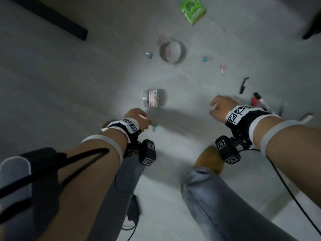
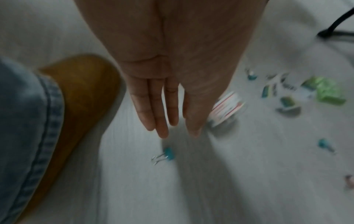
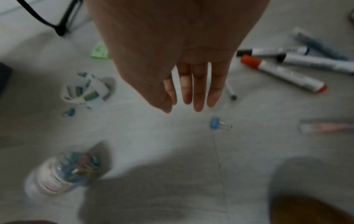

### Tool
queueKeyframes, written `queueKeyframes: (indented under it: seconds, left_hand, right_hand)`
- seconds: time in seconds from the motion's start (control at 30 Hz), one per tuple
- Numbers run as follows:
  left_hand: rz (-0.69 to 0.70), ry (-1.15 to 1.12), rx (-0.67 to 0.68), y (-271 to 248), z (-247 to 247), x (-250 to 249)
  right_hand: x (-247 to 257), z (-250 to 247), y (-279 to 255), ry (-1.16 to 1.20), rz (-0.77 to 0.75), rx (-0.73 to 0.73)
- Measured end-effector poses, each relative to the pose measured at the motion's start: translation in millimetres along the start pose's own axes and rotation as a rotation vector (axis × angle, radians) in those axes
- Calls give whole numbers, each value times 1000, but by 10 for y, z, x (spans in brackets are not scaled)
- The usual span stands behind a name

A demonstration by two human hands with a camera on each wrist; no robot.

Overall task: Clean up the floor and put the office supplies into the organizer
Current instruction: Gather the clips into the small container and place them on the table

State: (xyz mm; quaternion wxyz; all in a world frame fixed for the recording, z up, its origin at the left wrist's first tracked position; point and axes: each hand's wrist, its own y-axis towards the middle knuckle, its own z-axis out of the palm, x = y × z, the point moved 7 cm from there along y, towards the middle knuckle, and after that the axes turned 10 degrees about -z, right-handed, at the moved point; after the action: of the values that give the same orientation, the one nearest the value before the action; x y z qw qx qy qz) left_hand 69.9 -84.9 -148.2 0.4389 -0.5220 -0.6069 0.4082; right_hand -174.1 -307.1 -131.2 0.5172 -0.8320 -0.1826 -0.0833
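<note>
My left hand (image 1: 145,121) hovers empty over the grey floor, fingers straight (image 2: 162,131), just above a teal binder clip (image 2: 168,153) that lies beside it (image 1: 154,127). A clear jar (image 1: 153,98) full of coloured clips lies on its side a little beyond that hand (image 2: 227,106). My right hand (image 1: 213,108) hangs empty too, fingers straight (image 3: 198,106), above a blue binder clip (image 3: 216,124). Several markers (image 3: 283,72) lie to its right (image 1: 258,100). More clips (image 1: 206,58) are scattered around a round container (image 1: 172,52).
A green box (image 1: 192,10) lies at the far end of the floor. A black clip piece (image 1: 244,84) lies right of centre. My jeans legs and a brown shoe (image 1: 210,160) stand close below the hands. A dark furniture base (image 1: 52,18) crosses the upper left.
</note>
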Motion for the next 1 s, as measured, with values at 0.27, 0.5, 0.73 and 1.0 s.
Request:
queueKeyframes:
  seconds: [0.27, 0.5, 0.73, 1.0]
  left_hand:
    - [299, 342, -386, 350, 495, 129]
    - [367, 228, -492, 285, 456, 170]
    - [274, 415, -425, 283, 375, -78]
    - [228, 162, -356, 118, 114, -50]
  right_hand:
    - [-369, 503, 177, -225, 2, -161]
    - [-466, 730, 161, -272, -6, -191]
    - [-421, 575, 236, -221, 8, -150]
    - [-151, 695, 208, -213, -88, -110]
